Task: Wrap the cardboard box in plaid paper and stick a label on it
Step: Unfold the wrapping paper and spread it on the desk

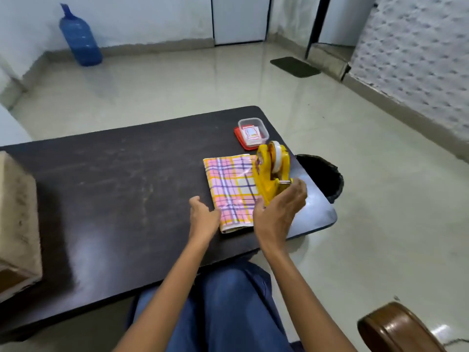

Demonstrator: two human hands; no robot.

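- Dark table (101, 199), glossy top, ceiling light reflected near its front edge.
- Pale polished floor (177, 85).
- White walls; textured panel (418, 59) on the right.
- White door (239, 19) at the far wall.
- Dark mat (295, 66) near the doorway.
- Blue water jug (80, 38) in the far left corner.
- Black bin (327, 176) at the table's right edge.
- Wooden chair arm (398, 329), bottom right.

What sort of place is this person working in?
Likely a plain room in a home or small office: a dark table, a glossy tiled floor, a big blue water jug by the wall and a doormat at a doorway.
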